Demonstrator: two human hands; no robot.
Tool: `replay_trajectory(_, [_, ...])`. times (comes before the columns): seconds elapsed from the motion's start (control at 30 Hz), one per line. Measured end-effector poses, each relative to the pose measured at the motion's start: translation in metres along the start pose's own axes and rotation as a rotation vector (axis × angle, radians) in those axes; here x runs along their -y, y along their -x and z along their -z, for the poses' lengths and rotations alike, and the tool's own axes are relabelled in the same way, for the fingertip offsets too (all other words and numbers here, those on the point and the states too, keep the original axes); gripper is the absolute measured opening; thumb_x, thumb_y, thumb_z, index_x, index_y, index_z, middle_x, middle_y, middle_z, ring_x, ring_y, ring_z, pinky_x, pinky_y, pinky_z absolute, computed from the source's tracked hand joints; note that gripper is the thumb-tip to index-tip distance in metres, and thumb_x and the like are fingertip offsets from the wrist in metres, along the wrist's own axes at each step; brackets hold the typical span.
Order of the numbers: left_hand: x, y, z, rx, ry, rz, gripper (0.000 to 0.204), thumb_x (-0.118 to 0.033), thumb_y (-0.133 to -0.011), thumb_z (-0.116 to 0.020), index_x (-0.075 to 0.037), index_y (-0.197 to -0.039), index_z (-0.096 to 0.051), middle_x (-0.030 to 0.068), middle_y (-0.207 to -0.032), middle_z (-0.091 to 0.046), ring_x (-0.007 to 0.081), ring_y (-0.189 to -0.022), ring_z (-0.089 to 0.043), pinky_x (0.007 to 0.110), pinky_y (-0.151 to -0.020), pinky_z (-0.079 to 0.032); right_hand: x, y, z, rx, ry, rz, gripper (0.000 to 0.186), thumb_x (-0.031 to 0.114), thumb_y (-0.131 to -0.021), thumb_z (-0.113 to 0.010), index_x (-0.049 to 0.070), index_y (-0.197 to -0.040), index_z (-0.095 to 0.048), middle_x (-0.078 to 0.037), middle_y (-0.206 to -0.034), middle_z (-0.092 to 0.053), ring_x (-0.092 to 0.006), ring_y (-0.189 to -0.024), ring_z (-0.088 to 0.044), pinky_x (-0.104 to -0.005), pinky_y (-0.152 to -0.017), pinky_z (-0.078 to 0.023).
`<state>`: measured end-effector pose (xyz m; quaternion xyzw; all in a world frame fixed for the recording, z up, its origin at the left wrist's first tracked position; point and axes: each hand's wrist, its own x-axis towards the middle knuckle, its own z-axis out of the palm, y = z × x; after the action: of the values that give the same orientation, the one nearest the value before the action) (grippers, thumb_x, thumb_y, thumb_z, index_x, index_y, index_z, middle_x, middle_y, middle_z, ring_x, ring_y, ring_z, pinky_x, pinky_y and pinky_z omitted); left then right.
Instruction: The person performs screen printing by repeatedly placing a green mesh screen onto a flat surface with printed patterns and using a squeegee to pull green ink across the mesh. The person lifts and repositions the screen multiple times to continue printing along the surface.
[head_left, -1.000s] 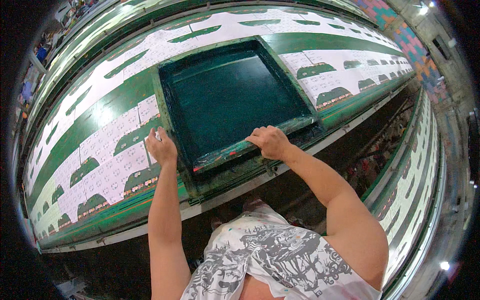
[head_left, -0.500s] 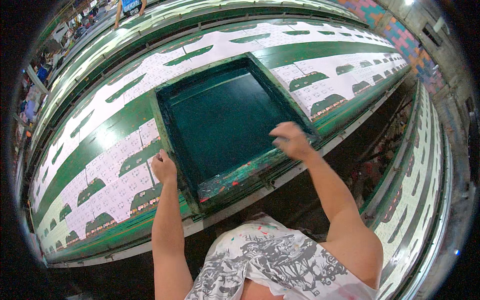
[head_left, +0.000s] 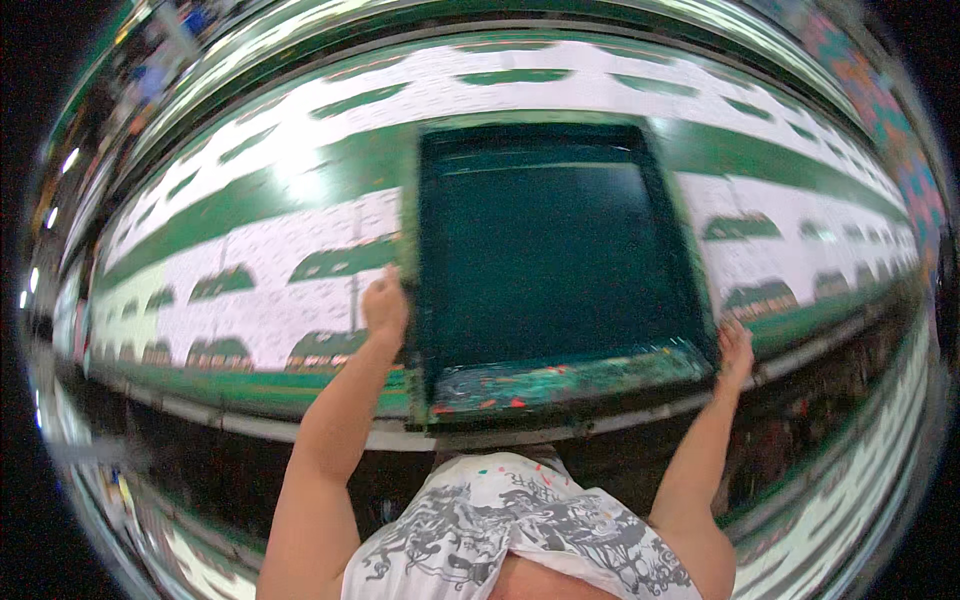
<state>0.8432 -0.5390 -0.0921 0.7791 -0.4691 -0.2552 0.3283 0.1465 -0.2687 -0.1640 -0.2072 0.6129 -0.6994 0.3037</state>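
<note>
The raised frame (head_left: 570,378) blocks the middle of the surface (head_left: 760,155); flat, open room lies at left and right past the hands (head_left: 384,308), and on the far side.

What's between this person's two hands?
Between the left hand and the right hand lies a large, dark rectangular framed panel, its near edge speckled with colour. The head view shows this.

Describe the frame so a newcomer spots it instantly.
Find the long green table with white printed sheets. Between the person's left hand and right hand sits a paint-smeared rectangular frame; its dark teal panel sets it apart from the sheets.
</note>
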Motion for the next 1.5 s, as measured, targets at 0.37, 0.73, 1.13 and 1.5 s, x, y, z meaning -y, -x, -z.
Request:
replay_trajectory(0.37, [-0.024,0.026,0.020,0.039,-0.077,0.066,0.086,-0.074,-0.104,-0.052,0.007,-0.110,-0.079,0.0362,-0.117,-0.075,0.0502,-0.117,-0.072,0.056,-0.104,-0.053,0.058,-0.005,0.024,0.431,-0.051,0.044,0.091,0.066,-0.116,-0.033,-0.005,-0.173,-0.029,-0.028,-0.177,-0.034,-0.0453,-0.168,-0.024,-0.0622,-0.137,-0.010])
replay_trajectory(0.73, [-0.027,-0.001,0.045,0.097,0.466,0.151,0.086,-0.068,-0.103,-0.063,0.017,-0.097,-0.076,0.0348,-0.100,-0.077,0.0418,-0.098,-0.074,0.052,-0.091,-0.053,0.193,0.014,-0.043,0.555,0.350,0.398,0.094,0.075,-0.112,-0.025,0.003,-0.173,-0.036,-0.023,-0.174,-0.043,-0.0359,-0.163,-0.036,-0.0599,-0.135,-0.012])
replay_trajectory(1.13, [0.025,-0.172,0.251,0.095,0.590,0.125,0.090,-0.066,-0.099,-0.070,0.021,-0.125,-0.070,0.0324,-0.124,-0.076,0.0415,-0.116,-0.071,0.051,-0.099,-0.053,0.200,0.190,-0.258,0.641,-0.144,0.292,0.086,0.062,-0.118,-0.028,-0.009,-0.165,-0.041,-0.030,-0.167,-0.048,-0.0377,-0.155,-0.048,-0.0560,-0.129,-0.036])
replay_trajectory(1.5, [0.219,-0.356,0.500,0.005,0.521,0.150,0.091,-0.068,-0.094,-0.074,0.020,-0.120,-0.072,0.0339,-0.123,-0.075,0.0398,-0.114,-0.072,0.053,-0.099,-0.053,0.079,0.401,-0.544,0.615,-0.022,0.426,0.090,0.062,-0.113,-0.039,-0.013,-0.162,-0.043,-0.031,-0.167,-0.048,-0.0420,-0.158,-0.043,-0.0571,-0.134,-0.027])
